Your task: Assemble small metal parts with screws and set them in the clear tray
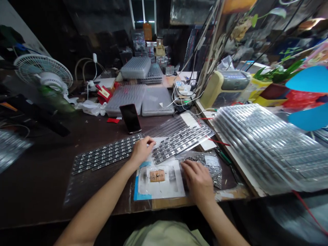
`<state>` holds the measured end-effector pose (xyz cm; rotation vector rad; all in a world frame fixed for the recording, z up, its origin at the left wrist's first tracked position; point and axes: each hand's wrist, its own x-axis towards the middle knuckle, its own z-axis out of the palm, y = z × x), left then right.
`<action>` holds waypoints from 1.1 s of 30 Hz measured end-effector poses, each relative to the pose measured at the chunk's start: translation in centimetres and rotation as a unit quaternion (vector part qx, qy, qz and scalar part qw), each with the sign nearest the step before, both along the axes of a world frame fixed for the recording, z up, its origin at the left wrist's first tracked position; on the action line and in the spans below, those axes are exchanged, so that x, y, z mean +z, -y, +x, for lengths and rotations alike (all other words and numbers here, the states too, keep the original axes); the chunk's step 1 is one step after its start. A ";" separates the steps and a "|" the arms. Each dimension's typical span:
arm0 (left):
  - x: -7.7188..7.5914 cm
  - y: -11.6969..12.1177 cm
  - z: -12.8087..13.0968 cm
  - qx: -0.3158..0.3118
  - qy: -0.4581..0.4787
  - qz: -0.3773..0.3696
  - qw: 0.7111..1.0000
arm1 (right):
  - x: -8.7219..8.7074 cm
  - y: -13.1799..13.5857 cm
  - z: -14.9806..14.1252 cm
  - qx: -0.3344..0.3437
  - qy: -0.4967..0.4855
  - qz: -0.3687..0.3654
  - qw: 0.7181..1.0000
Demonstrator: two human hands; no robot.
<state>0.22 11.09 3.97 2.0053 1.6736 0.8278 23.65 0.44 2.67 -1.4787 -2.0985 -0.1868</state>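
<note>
My left hand (pixel 142 149) is closed in a pinch at the left end of a clear ribbed tray (pixel 183 143) holding rows of small dark-and-silver parts. What sits between its fingertips is too small to make out. Curled at the left side of a clear plastic bag (pixel 216 171) of small metal pieces is my right hand (pixel 198 179); its fingertips are partly hidden, and I cannot see what they hold. Between the hands, a small orange-brown block (pixel 157 176) lies on a white sheet (pixel 176 186) with a blue edge. Another filled tray (pixel 105 153) lies left.
A phone (pixel 130 118) stands upright behind the left tray. Stacked clear trays (pixel 266 147) fill the right side, beyond a raised wooden edge. More plastic trays (pixel 125 97), a fan (pixel 43 71) and white cables stand further back. A green-handled tool (pixel 224 157) lies beside the bag.
</note>
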 end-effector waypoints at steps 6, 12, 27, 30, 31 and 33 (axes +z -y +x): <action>-0.7 5.2 -2.9 -0.002 0.242 -0.123 0.963 | 1.3 -0.5 4.0 -0.013 0.037 0.001 0.999; -1.2 9.6 -2.9 0.013 0.292 -0.202 0.935 | 0.7 -0.2 1.6 -0.003 0.129 -0.058 0.990; -2.5 12.4 -3.1 0.035 0.333 -0.233 0.913 | 0.9 1.7 1.7 0.023 0.101 -0.060 0.993; -2.6 12.7 -2.7 0.012 0.335 -0.252 0.908 | 0.5 2.8 0.3 0.044 0.091 -0.067 0.993; -2.6 12.8 -2.5 0.001 0.326 -0.253 0.911 | 0.3 3.2 -0.3 0.052 0.090 -0.067 0.992; -2.2 12.7 -1.7 -0.021 0.284 -0.231 0.930 | 0.0 3.7 -1.2 0.060 0.086 -0.062 0.993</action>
